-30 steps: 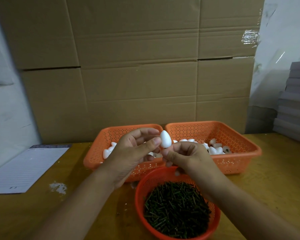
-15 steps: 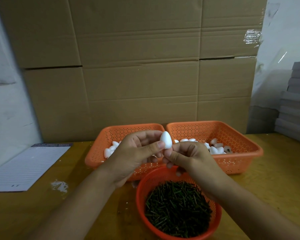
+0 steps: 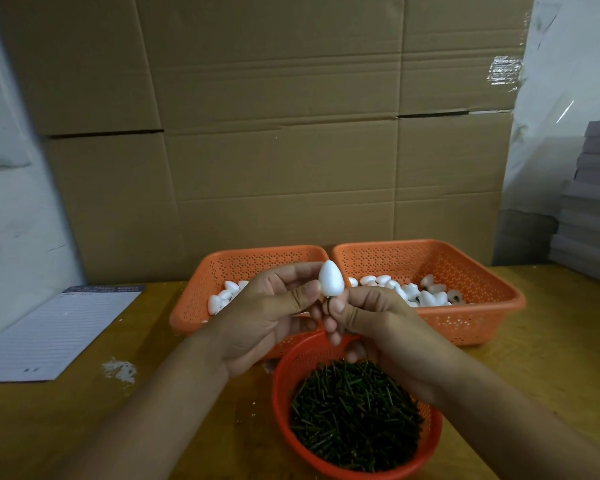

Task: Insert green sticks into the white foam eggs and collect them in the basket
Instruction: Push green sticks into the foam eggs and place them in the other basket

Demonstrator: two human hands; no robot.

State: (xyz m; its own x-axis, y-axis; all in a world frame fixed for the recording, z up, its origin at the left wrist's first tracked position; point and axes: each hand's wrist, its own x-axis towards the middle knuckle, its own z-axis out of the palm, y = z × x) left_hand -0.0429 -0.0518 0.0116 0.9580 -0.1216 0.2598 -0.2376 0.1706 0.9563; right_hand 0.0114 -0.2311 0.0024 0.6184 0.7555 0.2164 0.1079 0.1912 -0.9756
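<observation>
My left hand pinches a white foam egg between thumb and fingers, pointed end up, above the baskets. My right hand pinches a short green stick whose top end meets the egg's underside. A round orange basket full of green sticks sits right below my hands. Behind it stand two rectangular orange baskets: the left one holds white eggs, and the right one holds eggs, some with dark stick ends showing.
A lined paper pad lies on the wooden table at the left, with white crumbs beside it. Large cardboard boxes form a wall behind the baskets. Grey stacked sheets stand at the far right.
The egg has risen a little away from my right fingers, so a short piece of green stick now shows below it. Both hands stay in nearly the same place.
</observation>
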